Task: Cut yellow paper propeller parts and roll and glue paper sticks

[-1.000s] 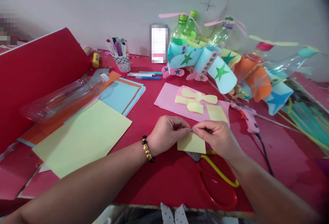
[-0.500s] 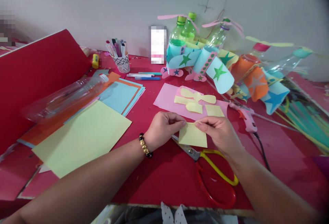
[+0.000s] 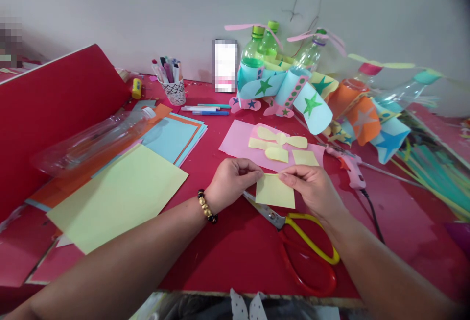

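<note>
Your left hand (image 3: 233, 185) and right hand (image 3: 318, 190) pinch the small yellow paper (image 3: 275, 192) by its far edge, fingers (image 3: 254, 177) narrow, over scissors (image 3: 278, 221) on the red counter (image 3: 223, 256). Pink sheet (image 3: 233, 138) with yellow cutouts (image 3: 281, 138) lies beyond.

Looks like a craft corner to me, tho can't tell if it's in a home or a classroom. There's a red table (image 3: 220, 261) with a plain wall (image 3: 128, 11) behind it, a pile of colored paper (image 3: 172, 136), 1 big pair of scissors (image 3: 281, 221) near a small yellow sheet (image 3: 275, 191), 1 pink glue gun (image 3: 354, 169) and a cup (image 3: 174, 93) stuffed with markers (image 3: 168, 72). Dead giveaway is the bunch of plastic bottles (image 3: 252, 48) at the back, dressed up with paper wings (image 3: 324, 116), stars (image 3: 265, 85) and propellers (image 3: 398, 65).
</note>
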`<state>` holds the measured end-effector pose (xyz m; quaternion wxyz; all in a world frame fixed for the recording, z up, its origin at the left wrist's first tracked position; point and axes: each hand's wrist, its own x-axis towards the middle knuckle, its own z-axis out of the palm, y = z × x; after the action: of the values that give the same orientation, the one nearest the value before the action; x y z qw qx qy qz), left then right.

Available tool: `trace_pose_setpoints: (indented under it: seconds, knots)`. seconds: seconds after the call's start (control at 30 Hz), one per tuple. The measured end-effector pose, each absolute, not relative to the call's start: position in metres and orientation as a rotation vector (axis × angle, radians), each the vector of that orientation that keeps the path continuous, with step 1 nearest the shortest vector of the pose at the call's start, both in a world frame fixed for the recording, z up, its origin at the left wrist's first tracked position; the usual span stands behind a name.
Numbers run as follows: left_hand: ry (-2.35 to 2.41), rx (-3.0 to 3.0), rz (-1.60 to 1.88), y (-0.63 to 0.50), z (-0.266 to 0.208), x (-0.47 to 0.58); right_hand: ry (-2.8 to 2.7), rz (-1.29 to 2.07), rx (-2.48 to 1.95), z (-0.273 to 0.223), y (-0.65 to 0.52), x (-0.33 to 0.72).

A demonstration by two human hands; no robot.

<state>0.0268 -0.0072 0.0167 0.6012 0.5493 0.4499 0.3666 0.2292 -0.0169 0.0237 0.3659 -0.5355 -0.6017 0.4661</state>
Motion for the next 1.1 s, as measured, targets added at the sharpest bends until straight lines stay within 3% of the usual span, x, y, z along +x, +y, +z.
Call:
trace_pose_setpoints:
  seconds: [0.43,1.1]
  knots:
    - [0.962,1.152,0.822,-0.0081,0.0171,0.0297,-1.53,1.306,-1.324,0.0218,-0.0191,0.2235]
    - [0.928,1.015,0.884,-0.0119,0.0175,0.0335,-1.618,1.142,-1.266,0.0181,-0.022,0.2261]
